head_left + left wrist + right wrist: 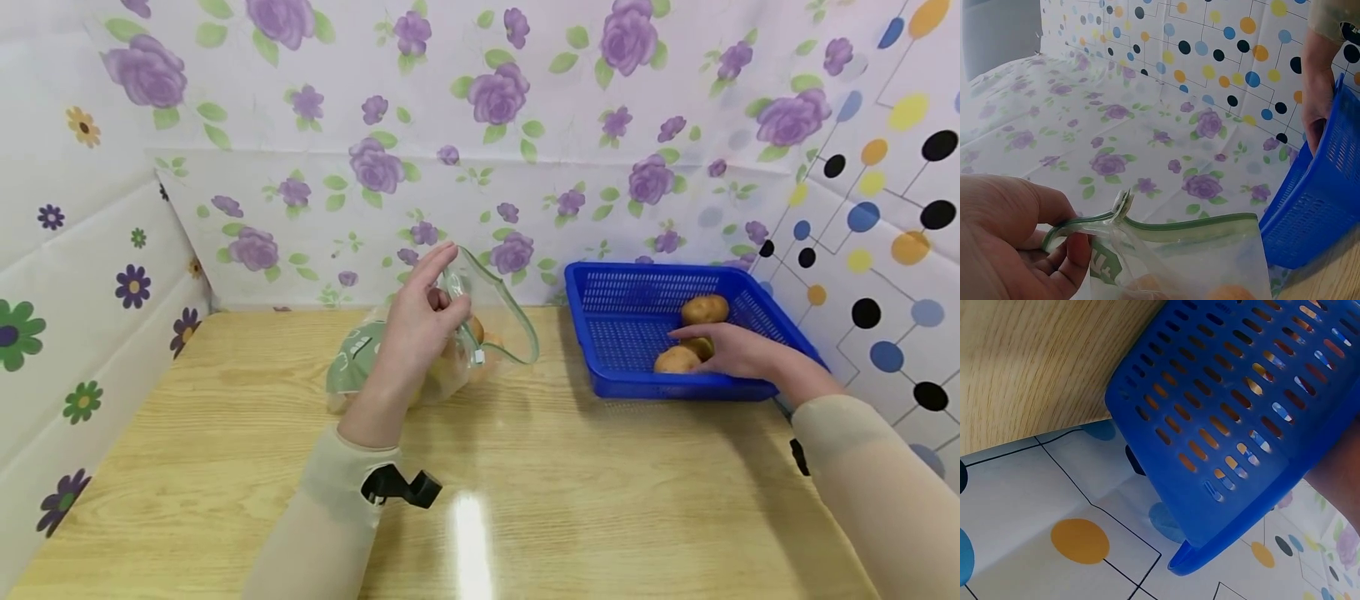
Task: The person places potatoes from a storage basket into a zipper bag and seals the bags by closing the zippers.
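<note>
My left hand [420,321] pinches the green-edged rim of a clear zip bag [1197,240] between thumb and fingers, and the bag's mouth gapes to the right. Behind the clear film show round tan-orange things [1232,292], partly hidden; a green print [360,354] marks the bag's left side. Over at the right, my right hand [731,350] reaches into a blue plastic basket [615,387], its fingers spread about the potatoes. One potato [677,360] lies at its fingertips, another [699,345] sits partly under the hand, and a third [705,309] rests behind.
Both bag and basket stand on a wood-grain table [525,483]. A flowered sheet [450,192] rises behind it, and a dotted sheet [885,250] closes off the right side. The basket's perforated wall [1210,394] rises beside my right wrist.
</note>
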A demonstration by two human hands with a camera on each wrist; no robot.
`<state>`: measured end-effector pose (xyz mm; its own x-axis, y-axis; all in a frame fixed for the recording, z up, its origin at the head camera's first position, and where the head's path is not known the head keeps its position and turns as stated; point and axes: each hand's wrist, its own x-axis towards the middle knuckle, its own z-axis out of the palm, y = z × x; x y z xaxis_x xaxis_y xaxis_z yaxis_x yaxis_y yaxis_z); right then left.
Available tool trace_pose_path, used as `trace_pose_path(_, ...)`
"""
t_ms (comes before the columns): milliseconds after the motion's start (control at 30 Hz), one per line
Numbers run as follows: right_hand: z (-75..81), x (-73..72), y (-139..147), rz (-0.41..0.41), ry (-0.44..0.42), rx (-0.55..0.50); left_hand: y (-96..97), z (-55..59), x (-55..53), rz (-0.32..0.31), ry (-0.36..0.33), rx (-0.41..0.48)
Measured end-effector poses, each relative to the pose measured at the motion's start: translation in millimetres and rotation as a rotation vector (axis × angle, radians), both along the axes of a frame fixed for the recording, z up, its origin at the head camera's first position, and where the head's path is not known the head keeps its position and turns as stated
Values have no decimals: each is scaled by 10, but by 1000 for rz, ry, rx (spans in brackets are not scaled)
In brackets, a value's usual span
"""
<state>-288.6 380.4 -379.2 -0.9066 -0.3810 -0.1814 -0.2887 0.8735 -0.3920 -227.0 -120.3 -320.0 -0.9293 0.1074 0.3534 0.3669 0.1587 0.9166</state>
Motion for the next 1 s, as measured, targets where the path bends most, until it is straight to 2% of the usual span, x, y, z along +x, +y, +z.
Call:
trace_pose_path(467,5,-48,-46,-1,-1,-16,2,2,4,2,-10,19)
trace_pose_path(633,-5,-63,-74,22,59,-10,-4,8,8,1,-10,19)
trace_pose_path(767,-27,-71,-86,9,95,-2,-3,11,6,-6,-11,25)
trace_pose_path(1000,-8,-57,-205,-54,90,-107,-4,21,9,-7,-6,17)
